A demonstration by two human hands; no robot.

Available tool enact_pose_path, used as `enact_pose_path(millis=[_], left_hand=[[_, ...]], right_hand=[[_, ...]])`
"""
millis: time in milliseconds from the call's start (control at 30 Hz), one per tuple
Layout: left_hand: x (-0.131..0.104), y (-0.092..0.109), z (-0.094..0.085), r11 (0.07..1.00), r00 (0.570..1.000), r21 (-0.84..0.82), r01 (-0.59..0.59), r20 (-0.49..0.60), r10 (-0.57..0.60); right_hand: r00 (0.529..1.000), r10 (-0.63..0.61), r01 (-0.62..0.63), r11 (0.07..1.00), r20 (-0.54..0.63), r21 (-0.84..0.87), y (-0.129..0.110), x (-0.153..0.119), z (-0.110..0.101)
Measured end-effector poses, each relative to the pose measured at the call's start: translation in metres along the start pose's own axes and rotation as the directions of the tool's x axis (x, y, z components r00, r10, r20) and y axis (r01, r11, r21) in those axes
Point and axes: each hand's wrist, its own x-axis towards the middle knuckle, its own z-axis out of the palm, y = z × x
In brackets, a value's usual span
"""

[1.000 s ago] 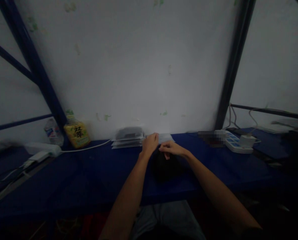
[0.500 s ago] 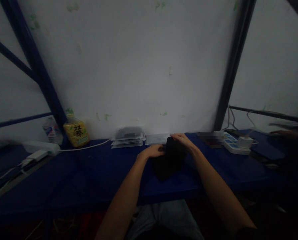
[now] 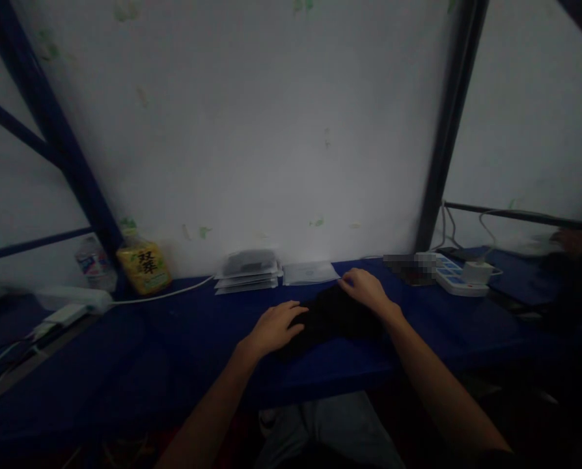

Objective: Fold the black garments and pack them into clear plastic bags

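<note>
A soft black piece that looks like folded cloth (image 3: 332,316) lies low on the blue table in front of me; its exact kind is too dark to tell. My left hand (image 3: 275,329) rests at its left end, fingers spread and the tips on the dark material. At its upper right edge, my right hand (image 3: 366,290) has its fingers bent and closed on the cloth, the fingertips partly hidden. Just beyond the cloth, a flat clear packet (image 3: 309,273) lies against the wall, beside a stack of plastic-wrapped packets (image 3: 248,270).
At the left stand a yellow drink bottle (image 3: 144,267) and a clear bottle (image 3: 94,264), near a white power strip (image 3: 73,299) with its cable. Another power strip (image 3: 454,277), holding a white charger (image 3: 476,272), lies at the right. Another person's hand (image 3: 571,241) shows at the far right.
The raised part of the black cloth has come down, and the cloth now lies wider and flatter. My left hand has moved left and nearer to me; my right hand has shifted slightly right.
</note>
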Motion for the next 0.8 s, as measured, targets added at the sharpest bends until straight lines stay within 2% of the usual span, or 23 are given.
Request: enact_pose_path(millis=[33, 100, 133, 167, 233, 300, 467, 533, 600, 700, 767, 800], left_hand=[[-0.006, 0.002, 0.004, 1.0, 1.0, -0.018, -0.008, 0.018, 0.009], [-0.018, 0.004, 0.012, 0.999, 0.998, -0.034, -0.023, 0.059, 0.025], [-0.024, 0.004, 0.015, 0.999, 0.997, -0.036, -0.032, 0.073, 0.035], [-0.03, 0.003, 0.016, 0.998, 0.996, -0.038, -0.04, 0.081, 0.043], [-0.042, -0.001, 0.016, 0.997, 0.995, -0.048, -0.054, 0.086, 0.058], [-0.056, -0.008, 0.01, 0.996, 0.994, -0.067, -0.059, 0.089, 0.065], [-0.09, -0.025, -0.005, 0.992, 0.995, -0.115, -0.054, 0.083, 0.064], [-0.1, -0.029, -0.007, 0.99, 0.995, -0.131, -0.047, 0.081, 0.058], [-0.106, -0.032, -0.007, 0.99, 0.996, -0.139, -0.03, 0.08, 0.041], [-0.111, -0.033, -0.009, 0.988, 0.999, -0.156, -0.013, 0.04, 0.02], [-0.113, -0.034, -0.011, 0.983, 1.0, -0.184, -0.015, 0.008, 0.017], [-0.113, -0.034, -0.012, 0.98, 1.0, -0.198, -0.018, -0.001, 0.018]], right_hand=[[0.993, -0.116, 0.116, 0.993, -0.007, 0.032, -0.012, -0.009, 0.002], [0.923, -0.373, 0.363, 0.925, 0.091, 0.107, -0.034, -0.03, 0.008], [0.882, -0.451, 0.439, 0.892, 0.138, 0.112, -0.042, -0.04, 0.011], [0.861, -0.478, 0.469, 0.878, 0.173, 0.09, -0.047, -0.049, 0.013], [0.857, -0.472, 0.475, 0.879, 0.207, 0.038, -0.049, -0.062, 0.016], [0.888, -0.419, 0.431, 0.902, 0.188, -0.031, -0.041, -0.068, 0.014], [0.986, -0.152, 0.164, 0.962, 0.071, -0.219, 0.002, -0.074, 0.005], [0.997, -0.061, 0.071, 0.966, 0.046, -0.248, 0.021, -0.082, 0.004], [0.998, -0.017, 0.032, 0.968, 0.062, -0.248, 0.033, -0.09, 0.003], [0.999, -0.038, 0.039, 0.969, 0.011, -0.244, 0.031, -0.098, -0.005], [0.987, -0.157, 0.148, 0.966, -0.029, -0.212, 0.014, -0.1, -0.013], [0.968, -0.25, 0.246, 0.955, -0.003, -0.167, 0.002, -0.1, -0.016]])
